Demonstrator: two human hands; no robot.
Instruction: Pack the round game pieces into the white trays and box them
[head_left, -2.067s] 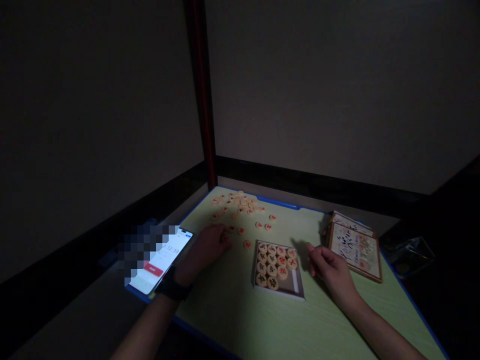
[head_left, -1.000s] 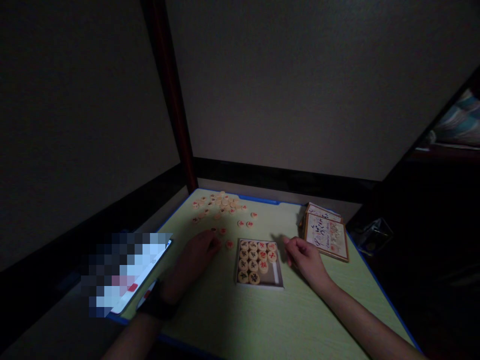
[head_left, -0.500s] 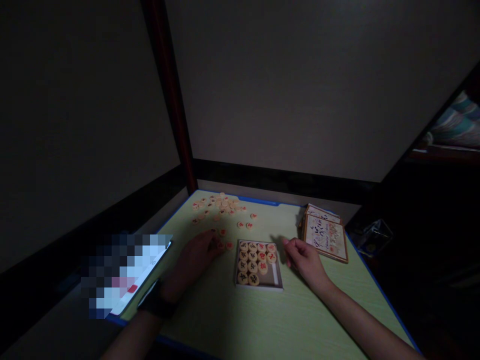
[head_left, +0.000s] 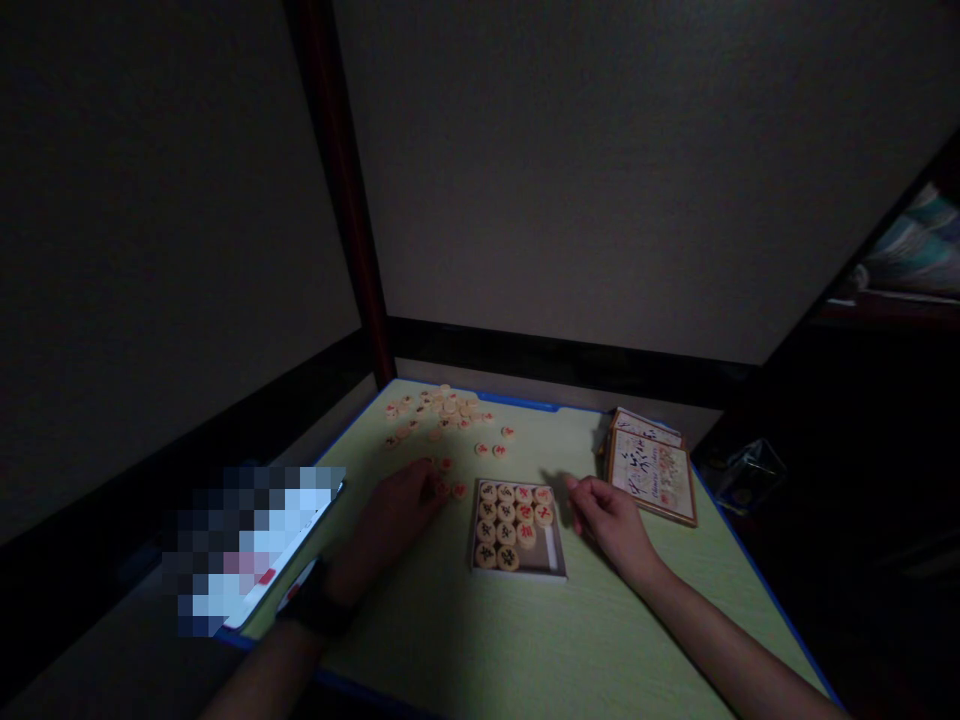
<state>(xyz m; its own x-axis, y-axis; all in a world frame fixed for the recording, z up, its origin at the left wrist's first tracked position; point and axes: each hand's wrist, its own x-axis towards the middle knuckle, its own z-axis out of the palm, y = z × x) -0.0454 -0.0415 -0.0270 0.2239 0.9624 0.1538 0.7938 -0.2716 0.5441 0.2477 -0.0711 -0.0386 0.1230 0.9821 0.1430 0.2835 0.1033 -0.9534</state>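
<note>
Pieces point(head_left: 458, 490) by left hand point(head_left: 396, 513): pale discs (red-marked).

**Cream, red and black on pale green**

My pale green table top point(head_left: 525, 640) has a faint lengthwise grain and a blue rim. The loose round cream discs point(head_left: 442, 408) carry single characters, some red, some black; the discs in the shallow grey-brown tray point(head_left: 519, 574) show the same mix. A white strip runs along that tray's right side. The flat box lid point(head_left: 651, 470) is off-white with dark brush strokes inside an orange-brown border. On my left wrist sits a black band point(head_left: 311, 605). The corner post point(head_left: 341, 200) is dark red.
</note>
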